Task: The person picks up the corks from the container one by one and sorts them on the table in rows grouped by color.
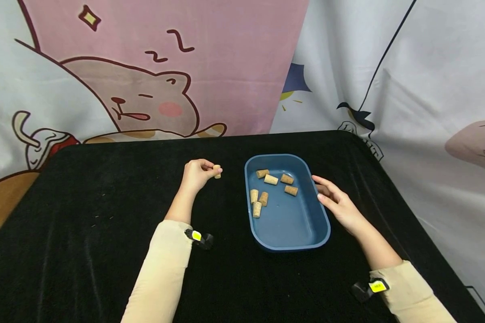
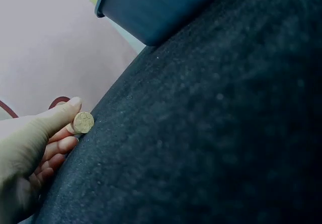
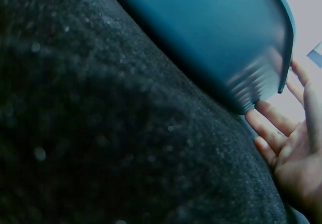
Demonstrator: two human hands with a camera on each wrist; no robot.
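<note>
My left hand [image 1: 197, 174] pinches a cork [image 1: 217, 172] between thumb and fingers, left of the blue plastic bin [image 1: 291, 248]. The left wrist view shows the round end of that cork [image 2: 83, 123] at the fingertips, close to the black cloth. Several corks lie in the bin: three are grouped by its left wall, one of them a pale cork [image 1: 257, 209], and others are spread toward its back, including a brown cork [image 1: 291, 190]. My right hand [image 1: 334, 199] touches the bin's right side. Its loosely extended fingers [image 3: 272, 132] rest against the outer wall in the right wrist view.
A black cloth [image 1: 117, 224] covers the table under the bin and both arms. Behind the table's back edge hangs a printed curtain [image 1: 234, 67] with a cartoon bear. Small pale specks lie on the cloth at left.
</note>
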